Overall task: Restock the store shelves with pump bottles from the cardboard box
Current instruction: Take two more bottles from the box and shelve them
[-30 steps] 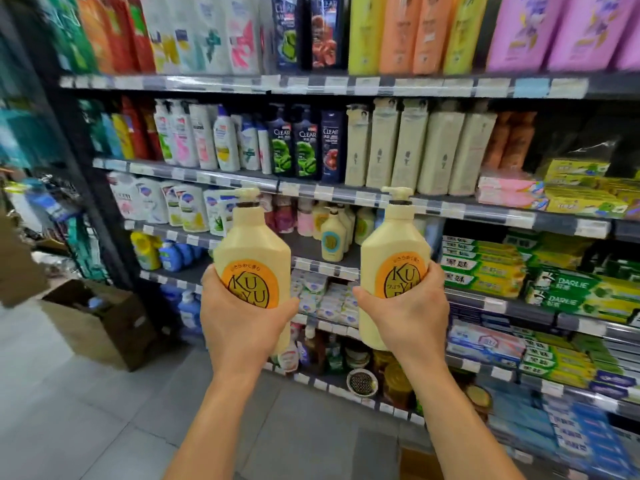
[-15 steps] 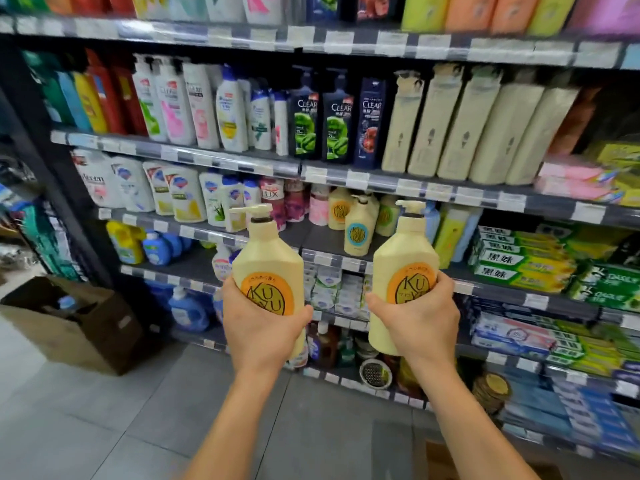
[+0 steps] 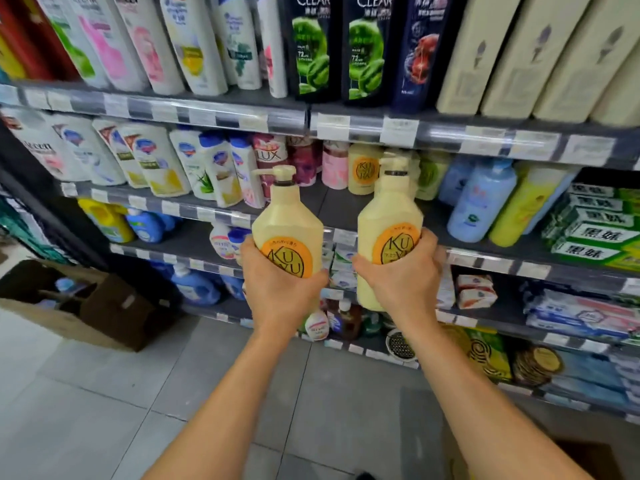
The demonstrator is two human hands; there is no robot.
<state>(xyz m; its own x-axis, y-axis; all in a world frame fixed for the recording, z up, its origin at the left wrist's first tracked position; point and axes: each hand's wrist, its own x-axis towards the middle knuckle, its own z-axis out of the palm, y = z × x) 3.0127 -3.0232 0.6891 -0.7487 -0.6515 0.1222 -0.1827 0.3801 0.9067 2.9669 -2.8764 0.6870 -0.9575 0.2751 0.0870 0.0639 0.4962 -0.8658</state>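
Observation:
I hold two pale yellow pump bottles with orange round labels, upright, in front of the shelves. My left hand (image 3: 282,285) grips the left bottle (image 3: 284,220) around its lower body. My right hand (image 3: 403,275) grips the right bottle (image 3: 388,216) the same way. Both stand level with a dark shelf (image 3: 332,206) that has a bare gap behind them. A matching yellow bottle (image 3: 363,169) stands at the back of that shelf. An open cardboard box (image 3: 114,313) sits on the floor at the left.
Shampoo bottles (image 3: 311,46) fill the shelf above. White refill pouches (image 3: 152,157) stand left of the gap, blue and green bottles (image 3: 481,199) right of it. Toothpaste boxes (image 3: 595,237) are stacked far right. Grey floor tiles (image 3: 104,410) lie below. Another box corner (image 3: 581,459) shows bottom right.
The view has closed in on the shelves and both bottles have moved forward toward the gap on the middle shelf. Both hands keep their grip.

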